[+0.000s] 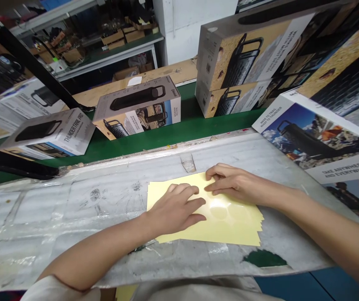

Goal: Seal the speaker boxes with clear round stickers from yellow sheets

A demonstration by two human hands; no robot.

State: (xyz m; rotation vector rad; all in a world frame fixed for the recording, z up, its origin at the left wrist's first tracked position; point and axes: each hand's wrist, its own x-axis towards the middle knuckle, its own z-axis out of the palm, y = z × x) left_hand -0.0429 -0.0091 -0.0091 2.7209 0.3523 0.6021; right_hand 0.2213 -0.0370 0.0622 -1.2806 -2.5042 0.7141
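A stack of pale yellow sheets, its edges fanned unevenly, lies on the covered bench. Faint round, glossy clear shapes show on the top sheet, like clear stickers. My left hand rests on the left part of the stack, palm down, with its fingers apart and nothing visible in them. Over the upper edge of the stack, my right hand has its fingers bent, thumb and fingertips close together at the top sheet. What those fingertips pinch, if anything, is too small to make out.
Printed speaker boxes stand behind the bench: one lying box, a smaller one, and a tall stack at right. Another box leans close by my right arm. A black post rises at left. The plastic-covered bench top is wrinkled and torn.
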